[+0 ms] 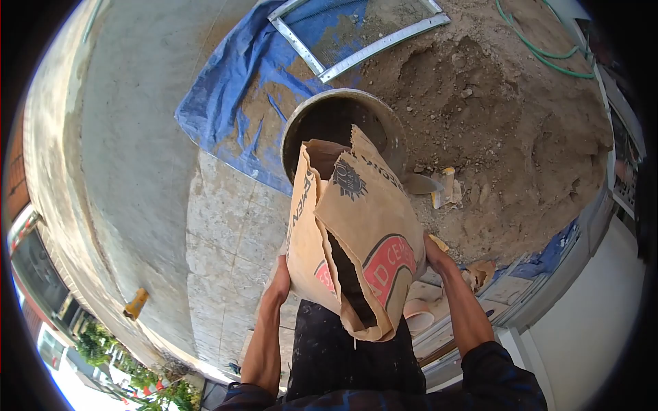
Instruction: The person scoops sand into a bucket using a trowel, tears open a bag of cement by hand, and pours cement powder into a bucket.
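A torn brown paper cement bag (370, 219) with red and black print is held up between my hands, its top edge gaping over the near rim of a round bucket (336, 103). My left hand (279, 279) presses on the bag's left side, and my right hand (437, 253) grips its right side. The fingers of both hands are mostly hidden behind the paper. A long tear runs down the bag's near part and shows a dark inside. Dark material or shadow fills the bucket's interior.
Beyond the bucket, a metal-framed mesh screen (384, 48) lies on a blue tarp (212, 103). A large dirt pile (507, 137) spreads at the right, with a trowel (419, 183) at its near edge. A green hose (541, 51) curls behind it. A pinkish bowl (418, 318) is near my legs.
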Available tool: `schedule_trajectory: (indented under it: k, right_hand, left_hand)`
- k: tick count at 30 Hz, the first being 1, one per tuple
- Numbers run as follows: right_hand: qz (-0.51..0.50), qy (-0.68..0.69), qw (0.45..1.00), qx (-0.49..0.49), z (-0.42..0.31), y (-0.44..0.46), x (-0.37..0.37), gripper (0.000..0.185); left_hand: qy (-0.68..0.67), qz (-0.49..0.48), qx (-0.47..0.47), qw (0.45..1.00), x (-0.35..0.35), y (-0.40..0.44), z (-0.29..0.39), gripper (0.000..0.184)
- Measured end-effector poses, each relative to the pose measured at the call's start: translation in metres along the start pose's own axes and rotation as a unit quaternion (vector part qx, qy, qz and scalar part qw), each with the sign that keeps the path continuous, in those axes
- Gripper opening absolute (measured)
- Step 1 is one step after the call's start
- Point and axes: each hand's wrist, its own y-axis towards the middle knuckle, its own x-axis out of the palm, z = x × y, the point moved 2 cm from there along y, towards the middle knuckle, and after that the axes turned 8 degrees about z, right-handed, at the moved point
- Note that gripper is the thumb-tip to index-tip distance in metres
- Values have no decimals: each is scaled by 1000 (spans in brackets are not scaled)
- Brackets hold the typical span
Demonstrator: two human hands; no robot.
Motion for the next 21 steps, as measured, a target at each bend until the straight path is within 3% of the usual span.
schedule_trajectory:
  k: [3, 6, 15, 21]
  right_hand:
    - [13, 4, 1000, 13, 8, 23, -1, 72]
    - [-58, 29, 998, 24, -3, 19, 4, 73]
    - [-43, 31, 997, 54, -19, 18, 8, 72]
    - [1, -5, 1000, 21, -16, 22, 5, 71]
  left_hand:
    - [9, -10, -4, 1000, -2, 18, 14, 70]
    - [29, -31, -9, 999, -8, 30, 14, 71]
    - [87, -16, 14, 996, -4, 32, 39, 68]
    - [110, -4, 42, 993, -5, 37, 41, 66]
